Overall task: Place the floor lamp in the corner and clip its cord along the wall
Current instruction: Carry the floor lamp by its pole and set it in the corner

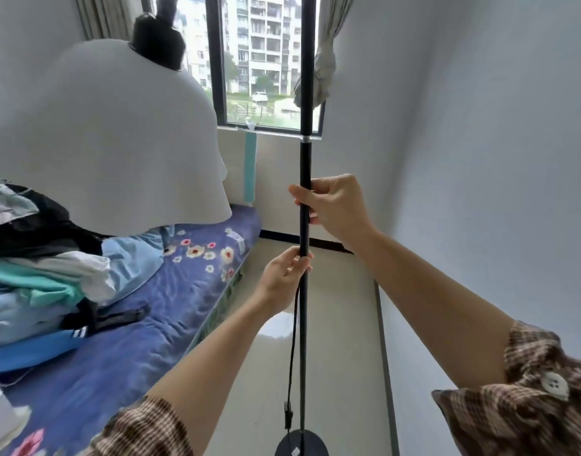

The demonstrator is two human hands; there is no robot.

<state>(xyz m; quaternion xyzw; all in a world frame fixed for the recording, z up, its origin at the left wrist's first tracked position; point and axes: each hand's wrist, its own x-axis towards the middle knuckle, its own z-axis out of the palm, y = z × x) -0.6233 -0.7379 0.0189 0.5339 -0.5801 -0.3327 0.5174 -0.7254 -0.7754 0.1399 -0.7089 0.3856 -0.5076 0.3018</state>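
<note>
slim black metal floor-lamp pole (305, 153) upright | right hand (335, 205) wrapped high, left hand (284, 278) pinching pole below | round black base (301, 444) on floor | room corner ahead-right, nearer right hand

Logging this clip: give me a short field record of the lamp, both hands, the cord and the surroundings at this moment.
lamp pole: black, upright
lamp shade: white, hanging at left, over the bed
lamp base: round, black, on floor
right hand: gripping pole, upper
left hand: gripping pole lower down
cord: black, hanging beside pole, unclipped
bed: floral blue cover, clothes piled
corner: ahead right, below window
</note>
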